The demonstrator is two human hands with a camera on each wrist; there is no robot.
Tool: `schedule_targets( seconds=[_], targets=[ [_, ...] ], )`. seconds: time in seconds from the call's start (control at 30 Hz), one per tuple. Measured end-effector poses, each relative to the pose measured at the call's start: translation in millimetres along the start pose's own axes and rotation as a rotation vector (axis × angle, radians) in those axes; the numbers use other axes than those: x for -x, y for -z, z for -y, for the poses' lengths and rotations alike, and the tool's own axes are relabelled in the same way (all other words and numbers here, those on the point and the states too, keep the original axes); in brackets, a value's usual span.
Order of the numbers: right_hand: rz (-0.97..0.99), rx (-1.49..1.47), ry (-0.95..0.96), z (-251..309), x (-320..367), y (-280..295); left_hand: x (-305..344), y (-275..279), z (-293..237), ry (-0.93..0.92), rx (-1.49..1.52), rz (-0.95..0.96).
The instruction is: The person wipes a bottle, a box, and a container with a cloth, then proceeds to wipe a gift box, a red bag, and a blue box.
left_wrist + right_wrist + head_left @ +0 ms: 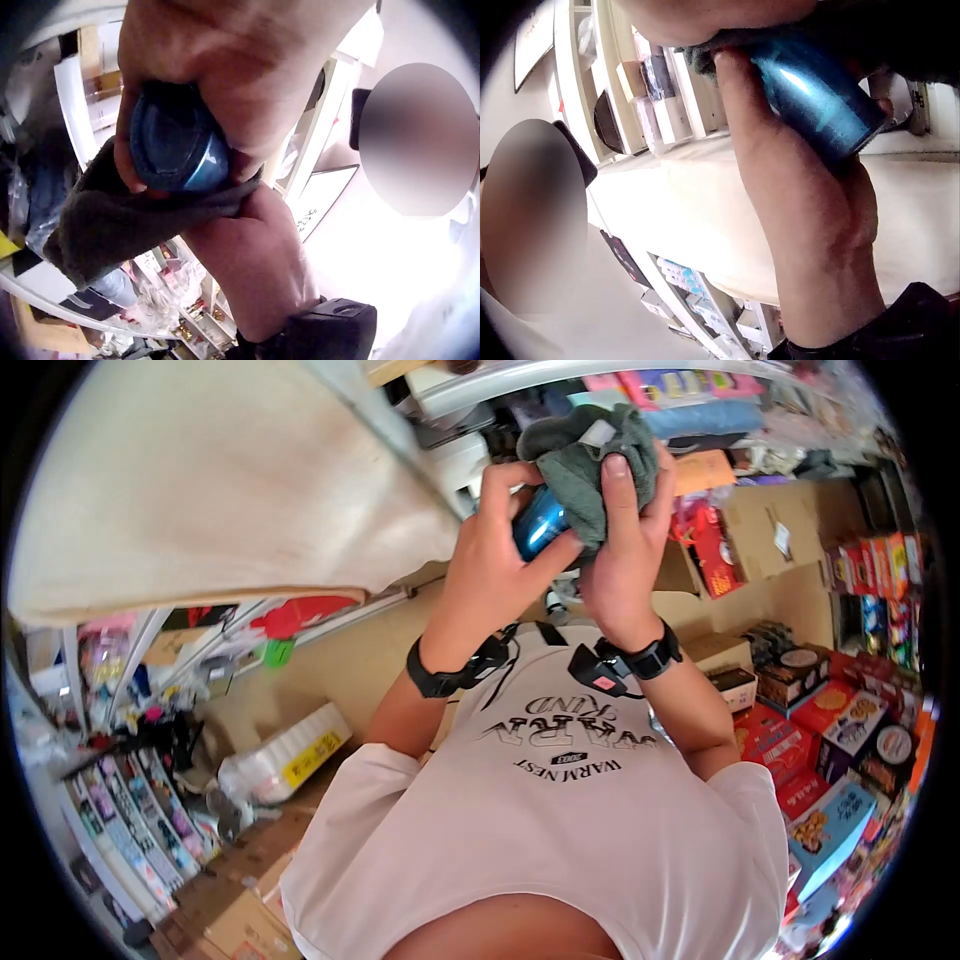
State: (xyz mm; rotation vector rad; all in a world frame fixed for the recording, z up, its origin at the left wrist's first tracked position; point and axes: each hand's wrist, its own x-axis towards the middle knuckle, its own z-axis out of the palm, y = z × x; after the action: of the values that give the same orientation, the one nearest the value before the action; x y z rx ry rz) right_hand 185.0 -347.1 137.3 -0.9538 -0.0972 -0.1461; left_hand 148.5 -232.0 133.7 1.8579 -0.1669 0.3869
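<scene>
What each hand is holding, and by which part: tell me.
The left hand grips the shiny blue container by its sides, near the uncovered end; the right hand grips the grey-green cloth by the folds bunched against the container.

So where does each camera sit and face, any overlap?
Head: on the head, facing forward and down; left hand, right hand, white T-shirt show.
Left wrist: worn there, facing the metallic blue container and grey-green cloth; both hands show.
Right wrist: worn there, facing the container's side; both hands show.
Both wrist views share container and cloth.
</scene>
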Motion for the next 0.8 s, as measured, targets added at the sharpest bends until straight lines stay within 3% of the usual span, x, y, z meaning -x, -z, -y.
schedule_targets(
  seconds=[0.1,0.2,0.27,0.37,0.47,0.53,0.6,0.63,0.73,0.77,0.8],
  targets=[
    [0.092,-0.070,-0.108,-11.1,10.4,-6.0,13.3,7.8,-3.9,0.097,-0.011,-0.085],
    [0.234,-0.149,-0.317,-21.9,29.2,-11.2,26.4,13.7,3.2,0.013,0.030,-0.319],
    [0.403,-0.128,-0.426,-30.1,36.9,-10.1,29.2,9.0,12.1,-0.163,0.009,-0.515],
    [0.530,-0.200,-0.508,-38.4,41.1,-9.9,35.6,22.0,8.4,-0.056,-0.244,-0.539],
    [0.604,-0.185,-0.568,-51.9,33.0,1.2,50.4,16.9,8.0,0.132,-0.125,-0.553],
    [0.727,-0.083,-0.609,-61.2,26.5,11.6,66.0,10.8,18.0,0.146,-0.118,-0.532],
    [0.715,-0.042,-0.589,-70.3,28.7,20.3,79.5,11.2,22.7,0.207,-0.363,-0.459],
    [0.701,-0.013,-0.636,-69.8,26.7,25.8,80.5,16.8,21.8,0.122,-0.665,-0.355],
    [0.702,0.000,-0.731,-71.7,18.6,44.7,87.9,27.2,39.0,0.100,-0.614,-0.221],
    [0.737,-0.022,-0.774,-71.0,17.7,51.7,92.7,24.2,56.0,0.182,-0.325,-0.269],
    [0.705,-0.013,-0.778,-65.9,16.4,57.2,98.5,20.0,62.6,0.191,-0.307,-0.243]
  ],
)
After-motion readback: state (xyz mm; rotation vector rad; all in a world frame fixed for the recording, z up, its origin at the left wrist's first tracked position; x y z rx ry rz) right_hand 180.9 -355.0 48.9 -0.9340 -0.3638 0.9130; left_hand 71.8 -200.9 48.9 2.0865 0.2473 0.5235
